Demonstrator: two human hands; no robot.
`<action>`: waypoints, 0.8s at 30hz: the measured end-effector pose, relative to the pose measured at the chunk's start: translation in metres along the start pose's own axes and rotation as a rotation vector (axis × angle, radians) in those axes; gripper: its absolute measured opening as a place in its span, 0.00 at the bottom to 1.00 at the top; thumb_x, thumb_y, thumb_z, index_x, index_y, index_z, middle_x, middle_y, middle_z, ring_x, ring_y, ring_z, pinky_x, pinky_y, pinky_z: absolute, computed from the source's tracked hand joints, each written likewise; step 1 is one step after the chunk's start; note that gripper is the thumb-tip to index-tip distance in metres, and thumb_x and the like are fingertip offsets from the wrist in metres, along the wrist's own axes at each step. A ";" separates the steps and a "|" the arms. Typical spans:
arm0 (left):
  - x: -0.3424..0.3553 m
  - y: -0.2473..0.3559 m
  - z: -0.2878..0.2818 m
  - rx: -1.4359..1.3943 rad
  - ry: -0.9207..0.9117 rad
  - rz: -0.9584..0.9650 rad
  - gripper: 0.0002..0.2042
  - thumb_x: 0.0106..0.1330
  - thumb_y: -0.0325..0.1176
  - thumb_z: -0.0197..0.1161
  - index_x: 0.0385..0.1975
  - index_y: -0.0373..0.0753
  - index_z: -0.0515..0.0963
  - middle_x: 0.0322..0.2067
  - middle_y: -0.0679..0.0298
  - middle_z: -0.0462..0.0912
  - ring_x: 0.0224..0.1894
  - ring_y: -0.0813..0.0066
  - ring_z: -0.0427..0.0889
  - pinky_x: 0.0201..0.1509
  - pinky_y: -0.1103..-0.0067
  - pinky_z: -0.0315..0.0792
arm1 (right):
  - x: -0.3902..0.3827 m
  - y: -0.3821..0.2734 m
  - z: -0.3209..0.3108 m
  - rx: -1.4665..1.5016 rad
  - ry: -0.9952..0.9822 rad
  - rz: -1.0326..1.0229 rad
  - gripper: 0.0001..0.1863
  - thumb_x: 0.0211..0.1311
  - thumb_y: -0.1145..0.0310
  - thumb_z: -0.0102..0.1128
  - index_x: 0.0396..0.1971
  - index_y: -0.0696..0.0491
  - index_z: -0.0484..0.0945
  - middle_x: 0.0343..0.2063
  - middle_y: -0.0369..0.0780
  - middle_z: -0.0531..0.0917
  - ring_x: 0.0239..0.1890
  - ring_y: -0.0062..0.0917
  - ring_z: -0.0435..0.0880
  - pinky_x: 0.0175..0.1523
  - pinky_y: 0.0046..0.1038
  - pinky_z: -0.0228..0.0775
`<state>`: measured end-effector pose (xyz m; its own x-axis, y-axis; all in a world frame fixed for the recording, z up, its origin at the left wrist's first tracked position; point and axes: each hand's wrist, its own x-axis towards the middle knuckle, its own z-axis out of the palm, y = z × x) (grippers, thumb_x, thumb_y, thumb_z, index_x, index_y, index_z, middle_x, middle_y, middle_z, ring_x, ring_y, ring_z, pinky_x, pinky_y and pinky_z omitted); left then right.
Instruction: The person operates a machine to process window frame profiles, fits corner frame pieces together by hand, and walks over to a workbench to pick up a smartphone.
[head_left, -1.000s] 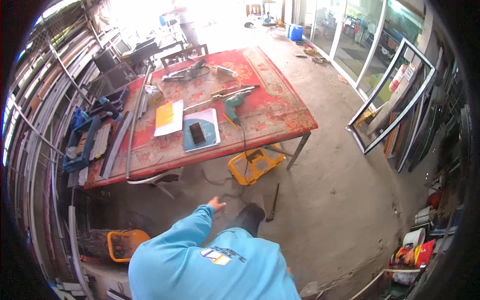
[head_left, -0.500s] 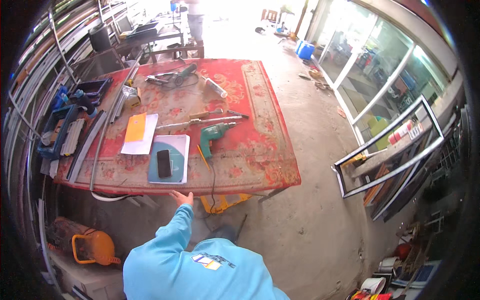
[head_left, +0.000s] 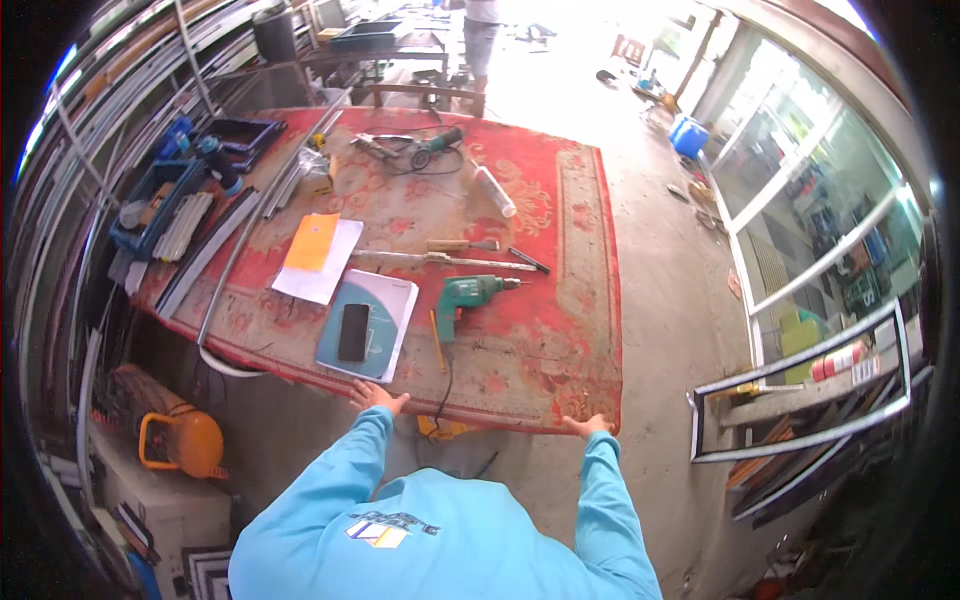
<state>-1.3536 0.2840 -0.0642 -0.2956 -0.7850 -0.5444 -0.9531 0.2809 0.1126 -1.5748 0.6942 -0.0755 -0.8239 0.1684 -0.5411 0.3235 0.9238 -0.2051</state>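
My left hand [head_left: 377,396] is at the near edge of a table covered by a worn red patterned carpet [head_left: 520,370], fingers spread, just below a teal-covered booklet [head_left: 345,292]. A dark phone [head_left: 353,332] lies on that booklet. Over at the near right corner, my right hand [head_left: 590,425] rests on the carpeted edge with its fingers stretched out. Neither hand holds anything that I can see. Beyond them lie a green power drill [head_left: 468,297], its cord dropping over the edge, and a thin yellow pencil-like stick [head_left: 437,340].
Farther back lie an orange envelope [head_left: 312,242] on white paper, a long metal rod [head_left: 400,259], a clear tube [head_left: 494,192] and an angle grinder [head_left: 436,146]. Blue crates [head_left: 160,210] stand left. A metal frame [head_left: 800,385] leans at right. Another person [head_left: 481,40] stands behind.
My right hand and arm have come into view at the table's near right corner. The view has shifted, and my left hand stays at the near edge with its fingers more spread.
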 end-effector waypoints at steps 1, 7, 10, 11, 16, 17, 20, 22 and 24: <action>-0.001 0.002 -0.002 -0.022 0.002 -0.027 0.55 0.42 0.63 0.62 0.62 0.29 0.41 0.64 0.49 0.35 0.67 0.52 0.34 0.66 0.59 0.36 | -0.024 -0.035 -0.019 -0.242 -0.050 0.234 0.59 0.27 0.38 0.69 0.56 0.65 0.57 0.59 0.54 0.55 0.62 0.50 0.53 0.61 0.45 0.53; -0.016 0.016 -0.008 -0.046 -0.090 -0.108 0.63 0.35 0.66 0.64 0.62 0.28 0.35 0.63 0.46 0.24 0.65 0.45 0.26 0.65 0.56 0.33 | -0.076 -0.110 -0.071 -0.426 -0.364 0.045 0.44 0.30 0.41 0.71 0.44 0.60 0.74 0.45 0.48 0.75 0.50 0.37 0.73 0.54 0.35 0.64; -0.006 0.021 0.000 -0.118 -0.134 -0.150 0.65 0.33 0.67 0.64 0.62 0.29 0.33 0.62 0.47 0.17 0.65 0.42 0.31 0.65 0.57 0.37 | -0.063 -0.109 -0.068 -0.421 -0.324 0.078 0.40 0.31 0.46 0.73 0.42 0.61 0.74 0.41 0.47 0.78 0.45 0.36 0.76 0.51 0.35 0.66; -0.007 0.019 0.000 -0.165 -0.195 -0.159 0.66 0.32 0.68 0.64 0.61 0.28 0.33 0.61 0.47 0.16 0.65 0.42 0.35 0.66 0.59 0.41 | -0.061 -0.102 -0.061 -0.420 -0.322 0.092 0.39 0.31 0.47 0.73 0.42 0.61 0.75 0.39 0.46 0.78 0.43 0.35 0.77 0.49 0.34 0.67; 0.000 0.011 0.021 -0.193 -0.104 -0.148 0.68 0.32 0.67 0.65 0.60 0.28 0.26 0.59 0.45 0.11 0.65 0.45 0.34 0.66 0.63 0.43 | -0.044 -0.085 -0.046 -0.362 -0.235 0.167 0.45 0.29 0.46 0.74 0.50 0.57 0.69 0.53 0.47 0.69 0.57 0.36 0.66 0.60 0.34 0.58; -0.002 0.013 0.016 -0.199 -0.109 -0.123 0.68 0.33 0.67 0.65 0.60 0.28 0.25 0.59 0.45 0.11 0.66 0.46 0.32 0.66 0.64 0.42 | -0.026 -0.071 -0.035 -0.377 -0.242 0.169 0.45 0.29 0.46 0.74 0.50 0.57 0.69 0.53 0.47 0.69 0.57 0.36 0.66 0.60 0.34 0.58; 0.006 0.008 0.028 -0.264 -0.066 -0.091 0.68 0.32 0.66 0.66 0.60 0.31 0.24 0.60 0.47 0.13 0.66 0.46 0.31 0.67 0.63 0.40 | 0.012 -0.042 -0.006 -0.383 -0.177 0.211 0.46 0.27 0.48 0.75 0.49 0.58 0.69 0.52 0.47 0.70 0.56 0.37 0.67 0.59 0.34 0.60; -0.001 0.000 0.031 -0.307 0.094 -0.016 0.61 0.39 0.61 0.66 0.62 0.32 0.31 0.63 0.49 0.22 0.65 0.44 0.33 0.67 0.64 0.40 | 0.001 -0.054 -0.010 -0.305 -0.209 0.176 0.46 0.26 0.49 0.76 0.49 0.59 0.69 0.51 0.47 0.71 0.56 0.37 0.68 0.59 0.34 0.61; 0.006 -0.024 0.059 -0.578 0.271 0.175 0.54 0.45 0.57 0.64 0.62 0.31 0.37 0.63 0.47 0.29 0.65 0.44 0.36 0.67 0.65 0.41 | -0.005 -0.057 -0.012 -0.326 -0.185 0.170 0.45 0.27 0.50 0.76 0.48 0.59 0.70 0.51 0.47 0.72 0.55 0.37 0.69 0.58 0.33 0.61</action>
<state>-1.3293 0.3049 -0.1193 -0.3834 -0.8869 -0.2577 -0.7480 0.1346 0.6499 -1.5945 0.6445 -0.0510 -0.6644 0.2908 -0.6885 0.2591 0.9537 0.1528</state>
